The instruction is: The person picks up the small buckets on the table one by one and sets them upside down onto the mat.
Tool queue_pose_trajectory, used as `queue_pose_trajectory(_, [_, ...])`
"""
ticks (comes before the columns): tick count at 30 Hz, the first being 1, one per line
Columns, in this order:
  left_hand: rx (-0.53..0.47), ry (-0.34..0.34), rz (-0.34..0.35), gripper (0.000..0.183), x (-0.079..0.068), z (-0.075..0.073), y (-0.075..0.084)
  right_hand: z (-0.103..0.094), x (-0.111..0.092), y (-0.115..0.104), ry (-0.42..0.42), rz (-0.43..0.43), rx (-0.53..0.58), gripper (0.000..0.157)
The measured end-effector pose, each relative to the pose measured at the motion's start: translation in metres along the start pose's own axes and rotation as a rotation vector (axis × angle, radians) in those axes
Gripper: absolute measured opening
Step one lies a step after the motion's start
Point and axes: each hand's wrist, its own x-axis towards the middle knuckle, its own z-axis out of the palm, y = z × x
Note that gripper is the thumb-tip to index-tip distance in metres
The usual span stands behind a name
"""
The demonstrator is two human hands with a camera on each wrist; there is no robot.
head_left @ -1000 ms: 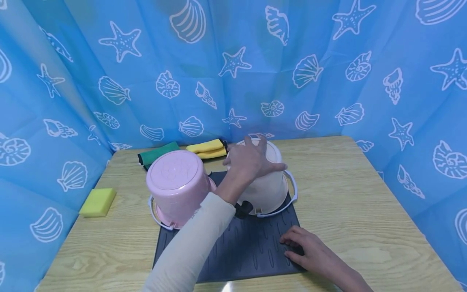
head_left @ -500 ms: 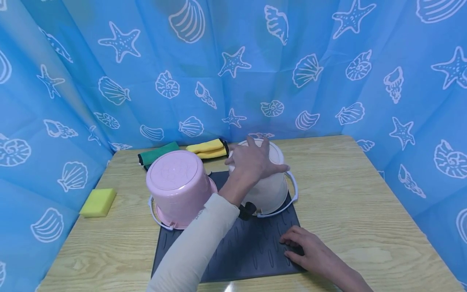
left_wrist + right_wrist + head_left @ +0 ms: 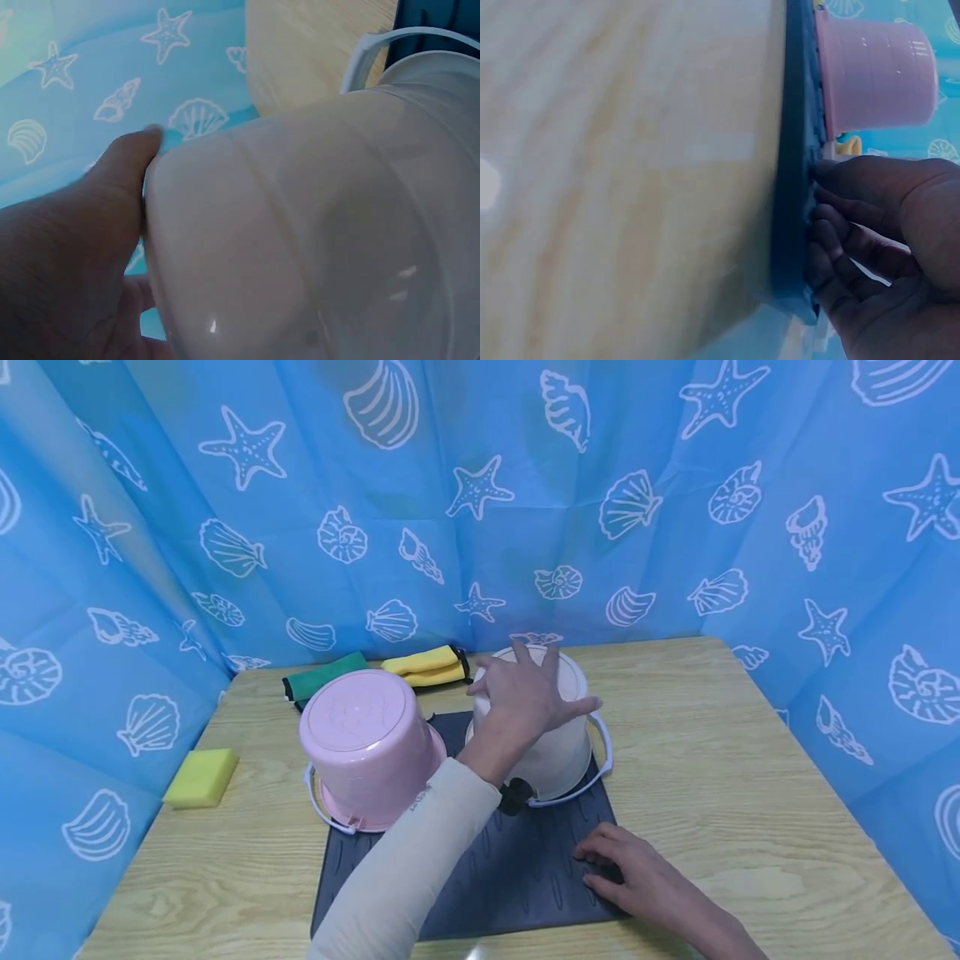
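Observation:
An upside-down cream bucket (image 3: 558,756) stands on a dark ribbed mat (image 3: 517,885), its pale handle lying out to the right. My left hand (image 3: 521,697) spreads its fingers over the bucket's upturned base, the thumb sticking out past the right edge. In the left wrist view that hand (image 3: 82,232) lies against the base, with some fingers hidden behind it. Left of it stands a pink bucket (image 3: 371,760), also upside down. My right hand (image 3: 630,877) rests at the mat's right front edge, fingers loosely bent; the right wrist view shows its fingertips on the mat's surface.
Behind the buckets lie a folded green cloth (image 3: 326,675) and a folded yellow cloth (image 3: 426,665). A yellow sponge (image 3: 201,778) sits near the left edge of the wooden table (image 3: 720,760). A blue seashell curtain (image 3: 675,527) hangs around the back and sides.
My left hand has shifted slightly to the right, and the cream bucket's base has moved a little the same way. The right hand and the pink bucket stay put.

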Motion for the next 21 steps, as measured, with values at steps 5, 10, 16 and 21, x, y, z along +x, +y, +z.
queue_pose_trajectory(5, [-0.128, 0.185, 0.066, 0.089, -0.013, 0.005, -0.019, -0.010, 0.003, -0.005, -0.007, 0.027, 0.014, 0.018])
queue_pose_trajectory(10, [-0.328, 0.433, 0.225, 0.055, -0.045, 0.012, -0.062, -0.028, 0.003, -0.002, 0.123, 0.050, -0.011, 0.016])
queue_pose_trajectory(16, [-0.594, 0.616, 0.362, 0.029, -0.093, 0.036, -0.110, -0.055, -0.006, 0.013, 0.292, 0.066, -0.123, 0.012])
queue_pose_trajectory(21, [-0.694, 0.696, 0.329, 0.020, -0.127, 0.060, -0.141, -0.076, -0.019, 0.029, 0.365, 0.101, -0.210, 0.009])
